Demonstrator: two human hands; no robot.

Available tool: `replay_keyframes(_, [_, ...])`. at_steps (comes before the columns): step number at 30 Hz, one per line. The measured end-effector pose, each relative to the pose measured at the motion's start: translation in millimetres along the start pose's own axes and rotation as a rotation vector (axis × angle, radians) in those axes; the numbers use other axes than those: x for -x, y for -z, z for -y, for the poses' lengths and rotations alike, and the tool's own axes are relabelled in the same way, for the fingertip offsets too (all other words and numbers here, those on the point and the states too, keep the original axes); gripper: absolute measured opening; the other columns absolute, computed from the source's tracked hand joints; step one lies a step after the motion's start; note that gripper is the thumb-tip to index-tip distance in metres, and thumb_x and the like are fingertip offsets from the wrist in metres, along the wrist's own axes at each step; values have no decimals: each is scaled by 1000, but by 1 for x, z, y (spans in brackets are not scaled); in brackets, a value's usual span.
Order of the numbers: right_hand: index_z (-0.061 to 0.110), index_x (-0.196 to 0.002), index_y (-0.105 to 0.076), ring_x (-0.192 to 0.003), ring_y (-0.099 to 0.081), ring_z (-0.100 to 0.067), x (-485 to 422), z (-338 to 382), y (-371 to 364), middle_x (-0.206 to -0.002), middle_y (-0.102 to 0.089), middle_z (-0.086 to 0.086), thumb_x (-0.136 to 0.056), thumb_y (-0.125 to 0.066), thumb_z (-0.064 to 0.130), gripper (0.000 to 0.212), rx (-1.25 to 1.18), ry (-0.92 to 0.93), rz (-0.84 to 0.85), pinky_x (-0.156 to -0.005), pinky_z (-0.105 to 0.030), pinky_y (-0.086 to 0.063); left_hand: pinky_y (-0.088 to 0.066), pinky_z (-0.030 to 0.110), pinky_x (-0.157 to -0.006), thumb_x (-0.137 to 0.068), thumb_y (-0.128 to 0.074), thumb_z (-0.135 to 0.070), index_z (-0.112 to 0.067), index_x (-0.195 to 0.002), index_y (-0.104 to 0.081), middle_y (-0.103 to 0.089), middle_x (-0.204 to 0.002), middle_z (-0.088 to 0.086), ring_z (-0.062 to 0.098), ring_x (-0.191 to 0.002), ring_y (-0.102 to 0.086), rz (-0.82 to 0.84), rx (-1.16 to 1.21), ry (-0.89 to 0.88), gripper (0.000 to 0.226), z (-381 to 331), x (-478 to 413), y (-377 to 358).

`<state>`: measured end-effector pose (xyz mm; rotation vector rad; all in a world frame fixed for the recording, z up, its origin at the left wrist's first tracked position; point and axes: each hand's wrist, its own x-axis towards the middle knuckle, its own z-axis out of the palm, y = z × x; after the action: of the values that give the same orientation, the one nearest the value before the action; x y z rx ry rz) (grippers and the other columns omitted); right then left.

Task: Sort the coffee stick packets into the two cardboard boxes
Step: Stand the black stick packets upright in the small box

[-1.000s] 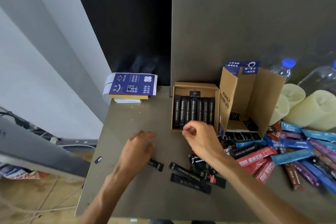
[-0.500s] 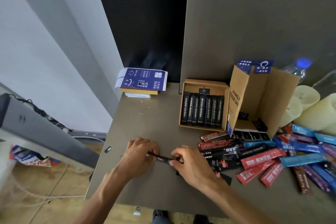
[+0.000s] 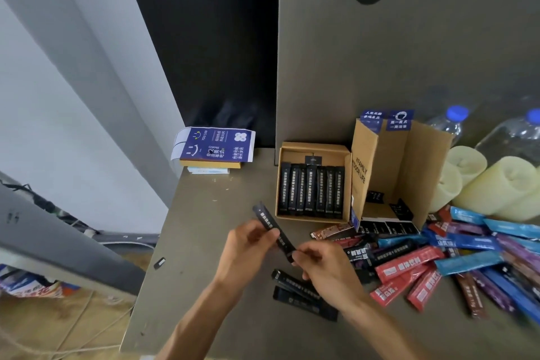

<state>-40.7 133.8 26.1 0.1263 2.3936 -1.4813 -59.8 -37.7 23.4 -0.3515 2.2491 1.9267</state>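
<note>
Both hands hold one black coffee stick packet (image 3: 266, 221) above the table, tilted with its far end up and to the left. My left hand (image 3: 248, 245) grips its middle and my right hand (image 3: 320, 261) pinches its near end. Behind it a low cardboard box (image 3: 314, 147) holds a row of several black packets. To its right stands a taller open cardboard box (image 3: 404, 164) with blue flaps. Two black packets (image 3: 295, 291) lie on the table under my right wrist. A heap of red, blue, purple and black packets (image 3: 438, 260) covers the right side.
A blue-printed folded carton (image 3: 216, 145) lies on a small stack at the table's back left. Pale candles (image 3: 496, 184) and water bottles (image 3: 450, 123) stand at the back right. A grey panel rises behind the boxes. The table's left edge (image 3: 152, 257) drops to the floor.
The black packet has come up off the table in both hands and its far end now points up toward the low box. The camera view has shifted slightly.
</note>
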Motion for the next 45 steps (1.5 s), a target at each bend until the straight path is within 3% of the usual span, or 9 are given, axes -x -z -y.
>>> replay_keyframes(3, [25, -88, -73, -68, -67, 0, 2, -2, 12, -76, -71, 11, -95, -65, 23, 11, 18, 60, -95, -67, -16, -52, -53, 31, -69, -90, -69, -14, -7, -82, -68, -73, -77, 9, 20, -72, -67, 17, -24, 5, 11, -8, -11, -20])
replay_keyframes(7, [20, -103, -60, -90, -61, 8, 2, -9, 33, -96, -62, 14, -94, -64, 12, 13, 26, 183, -497, -77, -9, -50, -60, 41, -79, -93, -63, -6, -15, -91, -69, -74, -85, 2, 20, -82, -73, 34, -32, -38, 11, -23, -40, -34])
replay_keyframes(10, [21, -111, -50, -98, -53, 5, -10, -18, 52, -111, -52, 7, -93, -65, 22, 23, 120, 159, -668, -83, -7, -45, -61, 41, -79, -92, -61, -4, -21, -98, -67, -74, -92, 0, 15, -85, -73, 69, -76, -54, 19, -32, -63, -46])
replay_keyframes(14, [23, -136, -46, -121, -52, -4, -30, -27, 67, -130, -53, 12, -97, -58, 30, 41, 170, 52, -489, -100, -28, -47, -62, 39, -78, -93, -62, -7, -28, -99, -61, -72, -96, -2, 12, -90, -71, 114, -151, -86, 22, -38, -84, -71])
replay_keyframes(19, [28, -123, -56, -88, -66, 0, -39, -36, 69, -100, -67, 14, -100, -52, 15, 26, 193, 73, -413, -72, -21, -57, -58, 21, -68, -93, -60, -3, -20, -128, -52, -67, -95, -5, 8, -86, -67, 142, -293, -124, 40, -37, -97, -111])
replay_keyframes(21, [27, -114, -58, -80, -67, -2, -41, -39, 70, -94, -68, 11, -100, -52, 13, 20, 195, 79, -413, -69, -22, -58, -58, 21, -69, -91, -60, -2, -19, -133, -46, -68, -98, -2, 10, -88, -67, 126, -365, -154, 48, -33, -100, -123])
replay_keyframes(24, [25, -111, -59, -78, -68, -6, -42, -42, 72, -91, -69, 9, -100, -53, 13, 17, 186, 91, -403, -72, -28, -60, -61, 34, -76, -91, -59, -2, -16, -128, -47, -68, -98, 1, 15, -88, -69, 112, -448, -188, 41, -30, -103, -133])
replay_keyframes(30, [25, -110, -57, -79, -69, -17, -42, -44, 71, -89, -69, 3, -100, -53, 14, 15, 164, 105, -397, -72, -36, -59, -62, 33, -68, -89, -61, -1, -15, -109, -60, -69, -88, -2, 10, -78, -69, 94, -559, -270, 25, -21, -109, -139])
replay_keyframes(45, [24, -112, -58, -79, -68, -9, -44, -47, 73, -90, -68, 7, -100, -53, 15, 15, 190, 133, -409, -72, -29, -59, -61, 34, -62, -91, -59, -3, -11, -100, -61, -69, -87, 4, 18, -71, -69, 76, -793, -408, 13, -16, -105, -145])
